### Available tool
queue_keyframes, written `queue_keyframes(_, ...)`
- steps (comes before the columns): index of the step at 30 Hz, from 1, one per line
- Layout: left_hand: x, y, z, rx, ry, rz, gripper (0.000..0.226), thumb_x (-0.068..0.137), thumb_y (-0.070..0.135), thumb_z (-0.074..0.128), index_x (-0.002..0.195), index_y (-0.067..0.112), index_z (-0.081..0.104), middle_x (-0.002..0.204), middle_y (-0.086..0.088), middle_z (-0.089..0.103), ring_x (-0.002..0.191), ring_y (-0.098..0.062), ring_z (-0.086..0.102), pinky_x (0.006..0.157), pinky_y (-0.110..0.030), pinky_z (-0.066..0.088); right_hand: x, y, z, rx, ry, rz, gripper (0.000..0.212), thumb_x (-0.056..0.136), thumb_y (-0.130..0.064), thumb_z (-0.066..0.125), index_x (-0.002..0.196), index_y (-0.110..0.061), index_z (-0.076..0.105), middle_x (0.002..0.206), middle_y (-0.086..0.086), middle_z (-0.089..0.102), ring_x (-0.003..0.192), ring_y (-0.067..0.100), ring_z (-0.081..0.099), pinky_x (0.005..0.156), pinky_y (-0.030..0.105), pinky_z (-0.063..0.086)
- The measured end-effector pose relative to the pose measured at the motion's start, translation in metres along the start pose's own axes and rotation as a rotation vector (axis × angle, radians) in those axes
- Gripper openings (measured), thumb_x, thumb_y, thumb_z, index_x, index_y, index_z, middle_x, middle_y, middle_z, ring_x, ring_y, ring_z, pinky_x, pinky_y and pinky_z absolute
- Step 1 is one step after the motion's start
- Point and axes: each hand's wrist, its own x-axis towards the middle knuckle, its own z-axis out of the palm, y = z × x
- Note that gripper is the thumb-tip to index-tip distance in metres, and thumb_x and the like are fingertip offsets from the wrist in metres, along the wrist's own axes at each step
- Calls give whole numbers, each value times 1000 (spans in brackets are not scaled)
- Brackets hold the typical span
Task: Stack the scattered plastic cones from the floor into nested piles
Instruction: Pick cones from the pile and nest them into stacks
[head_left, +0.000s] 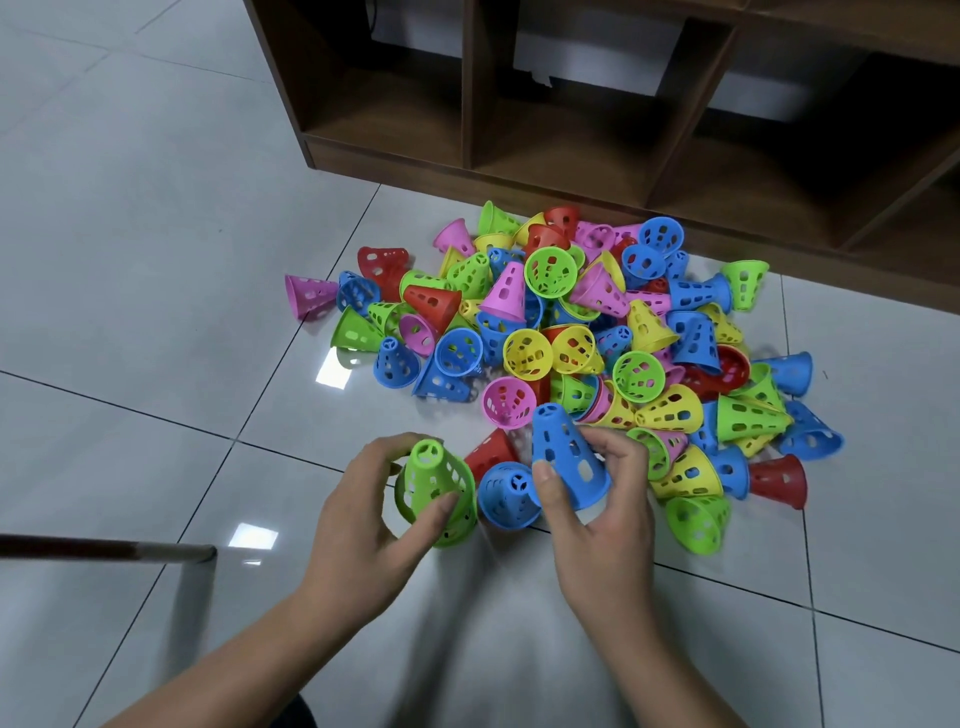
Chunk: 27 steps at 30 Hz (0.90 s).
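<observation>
Left grip (358, 512) curled round a green cone (434, 486), tip up, walls slotted; right grip (597, 499) pinched a blue cone (569, 457) of like form, just beside. Heap of cones (571, 322), red, pink, yellow, green and blue, lay beyond on the tiled floor (156, 260). Wooden shelf unit (571, 130) stood behind.

a pale, glossy tiled floor (156, 260) with dark grout lines carries a loose heap of perforated plastic cones (571, 332) in blue, green, yellow, pink and red, many tipped on their sides, one pink cone (310, 296) lying at the heap's left edge, and a brown wooden shelf unit (467, 104) standing just behind the heap.
</observation>
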Motion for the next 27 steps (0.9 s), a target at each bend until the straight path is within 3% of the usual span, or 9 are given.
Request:
queue_keyframes(3,-4,-4,3,29,-71,11,44,91,54,71,129,36,60,124,21,67,113,-10,65,95,-25,51,-1,-2,1,36,-68,7,50,93,-40,77,136,-34,51,134,-21,61,132,10,58,103,20,46)
queue_keyframes(7,-7,-16,9,64,-172,19,44,92,55,74,131,41,59,124,25,66,114,-6,67,94,-29,55,-7,7,11,72,-221,22,58,96,-27,76,147,-32,48,142,-26,58,137,3,55,105,14,44)
queue_keyframes(11,-11,-33,13,98,-219,-11,48,90,53,75,133,45,56,126,27,66,114,-4,68,95,-38,58,-15,33,11,-141,-308,71,66,92,-37,79,149,-43,46,143,-29,54,135,0,48,106,21,44)
queue_keyframes(15,-10,-41,13,95,-240,-12,50,90,58,73,134,46,54,131,29,65,117,-2,66,98,-37,57,-17,57,9,-321,-369,-47,53,93,-37,79,138,-42,53,138,-27,55,125,6,52,105,36,48)
queue_keyframes(17,-8,-43,11,100,-254,5,50,91,64,71,135,45,55,133,28,64,120,-2,65,100,-34,55,-15,59,8,-309,-401,-46,50,94,-41,76,139,-40,54,139,-26,55,127,7,53,105,31,47)
queue_keyframes(20,2,-45,3,80,-269,15,51,99,73,49,136,39,58,134,26,63,123,-5,62,101,-32,51,-7,55,2,-190,-371,-83,37,103,-42,61,138,-30,58,137,-17,58,131,14,57,104,28,48)
queue_keyframes(23,26,-47,-3,23,-182,2,49,106,66,39,128,31,65,128,20,67,119,-10,66,98,-26,50,11,57,1,-142,-259,-105,26,109,-37,50,129,-26,63,129,-15,62,127,12,61,102,31,50)
queue_keyframes(27,67,-57,-3,164,-114,18,27,108,48,54,126,31,66,122,21,68,111,-2,64,92,-24,51,47,70,10,-268,-220,-89,19,110,-24,54,125,-27,67,121,-17,63,120,6,59,97,31,50)
